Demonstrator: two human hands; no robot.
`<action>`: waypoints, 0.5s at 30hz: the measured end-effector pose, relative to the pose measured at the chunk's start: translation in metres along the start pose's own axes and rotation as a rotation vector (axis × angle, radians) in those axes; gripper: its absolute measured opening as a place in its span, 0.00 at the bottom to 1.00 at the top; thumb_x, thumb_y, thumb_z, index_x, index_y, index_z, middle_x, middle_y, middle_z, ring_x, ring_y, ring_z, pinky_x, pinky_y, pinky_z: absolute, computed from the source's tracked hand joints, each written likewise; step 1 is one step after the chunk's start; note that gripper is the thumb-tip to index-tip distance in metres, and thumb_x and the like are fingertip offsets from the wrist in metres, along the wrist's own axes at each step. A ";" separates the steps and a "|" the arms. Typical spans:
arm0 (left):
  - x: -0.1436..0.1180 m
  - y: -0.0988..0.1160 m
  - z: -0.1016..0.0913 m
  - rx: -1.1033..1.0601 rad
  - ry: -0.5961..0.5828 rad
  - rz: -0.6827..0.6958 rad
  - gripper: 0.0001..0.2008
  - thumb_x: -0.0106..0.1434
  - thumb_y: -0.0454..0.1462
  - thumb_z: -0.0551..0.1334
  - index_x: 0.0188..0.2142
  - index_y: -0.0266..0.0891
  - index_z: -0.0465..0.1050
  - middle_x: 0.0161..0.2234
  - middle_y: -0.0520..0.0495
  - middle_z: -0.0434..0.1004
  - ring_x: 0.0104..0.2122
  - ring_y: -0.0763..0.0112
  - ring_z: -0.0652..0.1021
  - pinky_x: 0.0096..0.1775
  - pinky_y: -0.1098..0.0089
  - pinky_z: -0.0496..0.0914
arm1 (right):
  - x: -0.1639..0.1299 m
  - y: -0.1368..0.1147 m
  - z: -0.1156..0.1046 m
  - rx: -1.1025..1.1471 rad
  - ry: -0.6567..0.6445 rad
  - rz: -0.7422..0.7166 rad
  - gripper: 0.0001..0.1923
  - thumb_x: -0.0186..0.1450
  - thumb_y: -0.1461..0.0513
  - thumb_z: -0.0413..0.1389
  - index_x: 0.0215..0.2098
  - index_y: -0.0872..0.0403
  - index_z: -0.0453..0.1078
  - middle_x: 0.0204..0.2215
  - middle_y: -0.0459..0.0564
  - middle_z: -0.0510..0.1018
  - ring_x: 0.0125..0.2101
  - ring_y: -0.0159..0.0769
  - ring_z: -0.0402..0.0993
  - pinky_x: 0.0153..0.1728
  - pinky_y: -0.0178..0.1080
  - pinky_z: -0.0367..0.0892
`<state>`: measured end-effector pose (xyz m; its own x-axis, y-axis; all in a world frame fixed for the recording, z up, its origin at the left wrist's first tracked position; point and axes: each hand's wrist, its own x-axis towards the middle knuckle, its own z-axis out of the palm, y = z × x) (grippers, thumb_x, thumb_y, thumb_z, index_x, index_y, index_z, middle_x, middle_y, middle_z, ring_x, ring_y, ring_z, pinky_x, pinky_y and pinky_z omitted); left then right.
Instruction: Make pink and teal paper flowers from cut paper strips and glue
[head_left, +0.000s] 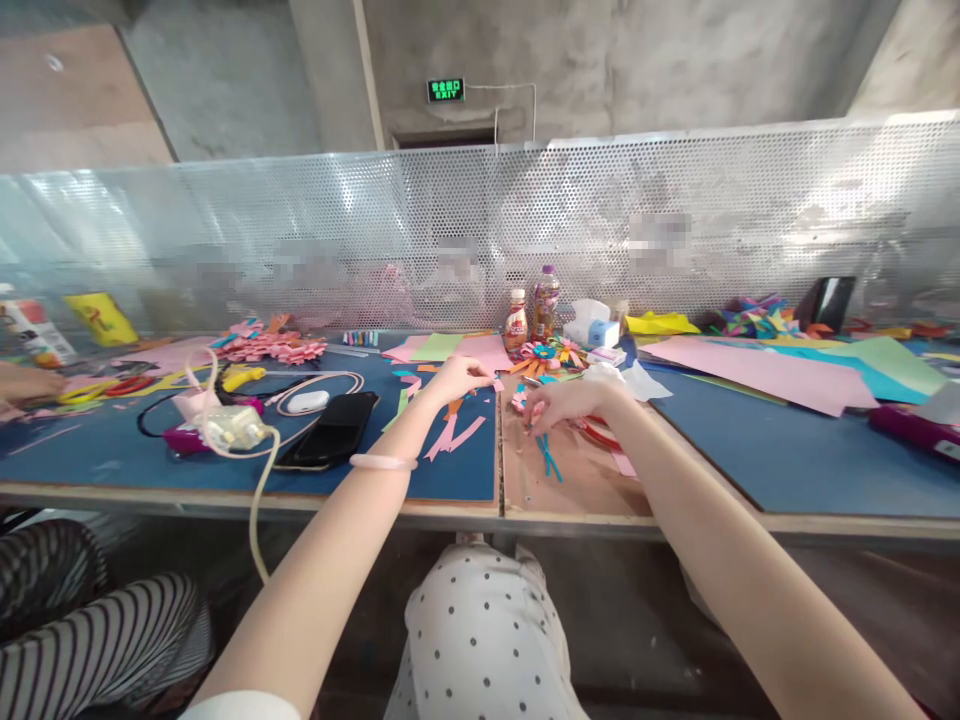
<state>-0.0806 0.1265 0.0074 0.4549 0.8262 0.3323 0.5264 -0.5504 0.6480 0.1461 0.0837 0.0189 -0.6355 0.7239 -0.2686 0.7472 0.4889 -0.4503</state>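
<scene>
Both arms extended over the worktop (pixel 450 470), left hand (pixel 459 378) fingers pinching a pink paper scrap (pixel 497 384), right hand (pixel 562 402) palm down, fingers curled loosely, touching paper strips (pixel 547 455).

- four blurred patches (pixel 660 238) on the perforated screen (pixel 750 200); we cannot tell what lies behind them.
- co-worker's hand (pixel 26 385), cut off by the left edge.
- striped sleeve (pixel 82 640), cut off at the lower left corner.
- left hand (pixel 461 378): what its fingertips pinch is too small for us to name.
- right hand (pixel 566 400): its fingers hide whatever they touch.
- magenta object (pixel 915 430), cut off by the right edge.
- bottle (pixel 545 300) labels too small to read.
</scene>
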 end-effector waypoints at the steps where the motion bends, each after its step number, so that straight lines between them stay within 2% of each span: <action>1: 0.000 0.000 0.000 -0.003 -0.002 0.000 0.10 0.52 0.41 0.64 0.27 0.33 0.75 0.26 0.46 0.76 0.24 0.73 0.72 0.27 0.73 0.64 | 0.000 0.001 0.000 0.010 -0.005 0.010 0.21 0.51 0.49 0.60 0.39 0.51 0.72 0.30 0.46 0.73 0.22 0.29 0.64 0.17 0.29 0.55; 4: -0.001 0.000 0.000 -0.012 -0.003 -0.006 0.10 0.51 0.40 0.64 0.26 0.34 0.75 0.26 0.46 0.76 0.24 0.72 0.73 0.28 0.73 0.65 | -0.001 0.001 0.001 0.027 -0.018 0.045 0.22 0.51 0.47 0.59 0.36 0.52 0.73 0.21 0.43 0.69 0.19 0.28 0.61 0.16 0.30 0.55; 7: 0.000 -0.001 0.000 -0.030 0.002 -0.016 0.09 0.51 0.40 0.64 0.26 0.34 0.75 0.26 0.46 0.76 0.24 0.72 0.73 0.28 0.73 0.65 | 0.001 -0.001 0.003 0.029 -0.003 0.046 0.22 0.51 0.45 0.58 0.33 0.54 0.72 0.16 0.42 0.65 0.16 0.28 0.61 0.16 0.31 0.57; 15: 0.000 0.000 0.001 -0.131 0.015 -0.095 0.13 0.54 0.43 0.61 0.34 0.35 0.74 0.27 0.47 0.75 0.23 0.75 0.72 0.21 0.77 0.60 | 0.004 -0.001 0.007 0.068 0.035 0.039 0.23 0.52 0.45 0.57 0.33 0.56 0.70 0.15 0.41 0.65 0.15 0.28 0.60 0.17 0.32 0.58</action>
<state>-0.0800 0.1269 0.0069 0.3964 0.8760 0.2747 0.4682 -0.4503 0.7603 0.1413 0.0826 0.0126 -0.5984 0.7588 -0.2571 0.7553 0.4272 -0.4970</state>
